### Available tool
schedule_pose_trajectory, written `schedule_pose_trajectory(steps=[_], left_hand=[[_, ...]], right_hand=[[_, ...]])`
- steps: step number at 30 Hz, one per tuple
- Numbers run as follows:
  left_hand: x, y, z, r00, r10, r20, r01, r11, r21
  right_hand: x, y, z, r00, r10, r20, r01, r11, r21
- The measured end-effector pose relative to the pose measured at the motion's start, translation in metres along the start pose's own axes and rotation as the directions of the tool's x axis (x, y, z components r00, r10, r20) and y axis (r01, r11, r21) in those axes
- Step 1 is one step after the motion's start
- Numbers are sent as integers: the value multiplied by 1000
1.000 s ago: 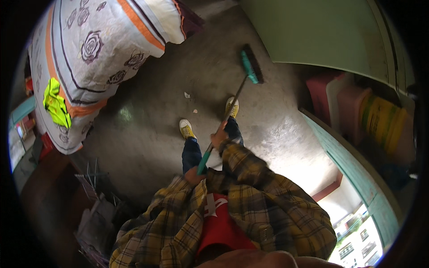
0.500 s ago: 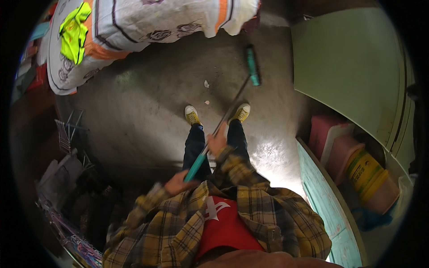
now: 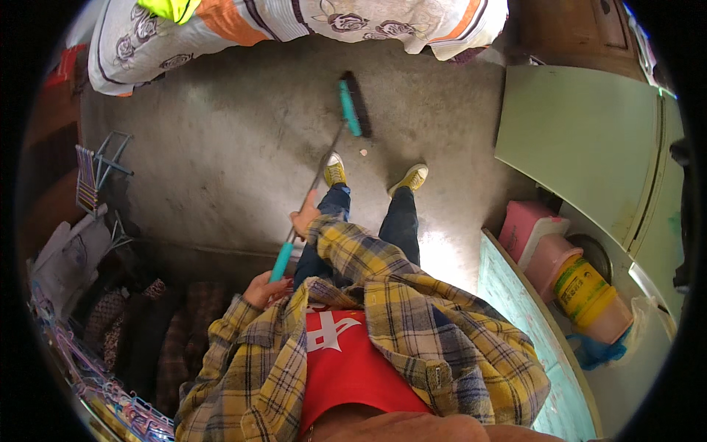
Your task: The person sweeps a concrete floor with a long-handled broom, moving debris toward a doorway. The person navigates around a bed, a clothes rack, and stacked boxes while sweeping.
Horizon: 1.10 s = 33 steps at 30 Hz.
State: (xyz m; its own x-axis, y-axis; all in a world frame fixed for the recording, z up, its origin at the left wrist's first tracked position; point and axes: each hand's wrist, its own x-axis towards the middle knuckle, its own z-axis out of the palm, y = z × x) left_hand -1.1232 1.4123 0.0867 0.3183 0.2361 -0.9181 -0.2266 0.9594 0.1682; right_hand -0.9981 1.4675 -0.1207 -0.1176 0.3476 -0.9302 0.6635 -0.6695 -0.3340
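A broom (image 3: 349, 107) with a teal head and dark bristles rests on the concrete floor just ahead of my feet. Its thin dark pole slants back toward my body and ends in a teal grip. My left hand (image 3: 259, 289) is wrapped round the end of that grip. Farther along the pole, my right hand (image 3: 304, 215) is closed on the dark shaft. A small pale scrap (image 3: 363, 152) lies on the floor close to the near end of the bristles, apart from them. My yellow shoes (image 3: 409, 179) stand on either side of the scrap, a little nearer to me.
Ahead is a bed with a patterned cover (image 3: 294, 22). A pale green cabinet (image 3: 582, 140) stands at the right, with a pink bucket (image 3: 556, 265) and other containers below it. A turquoise door (image 3: 508, 295) is nearer. A folding stool (image 3: 88, 177) and hanging clothes (image 3: 195, 324) line the left.
The broom head has swept left across the floor, and both hands have shifted left with the handle. The view has turned; a second white scrap no longer shows.
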Motion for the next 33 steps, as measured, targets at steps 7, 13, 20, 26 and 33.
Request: schedule_pose_trajectory(steps=[7,13,20,26,33], left_hand=[[-28,-10,-18,989,112,93,-133,955,265],[84,8,-3,923,-54,382,126,978,-166],[12,8,-73,995,-88,48,88,996,3],[-89,6,-78,982,-26,-190,9,996,-89],[-40,10,-26,976,214,-30,-214,941,-261]], right_hand=[[-35,0,-2,978,-121,-170,114,992,-46],[9,33,-102,962,88,-259,-56,990,126],[26,8,29,980,100,-173,-95,995,36],[-34,-86,85,965,-40,259,25,998,62],[-21,-78,-19,970,-189,151,180,981,74]])
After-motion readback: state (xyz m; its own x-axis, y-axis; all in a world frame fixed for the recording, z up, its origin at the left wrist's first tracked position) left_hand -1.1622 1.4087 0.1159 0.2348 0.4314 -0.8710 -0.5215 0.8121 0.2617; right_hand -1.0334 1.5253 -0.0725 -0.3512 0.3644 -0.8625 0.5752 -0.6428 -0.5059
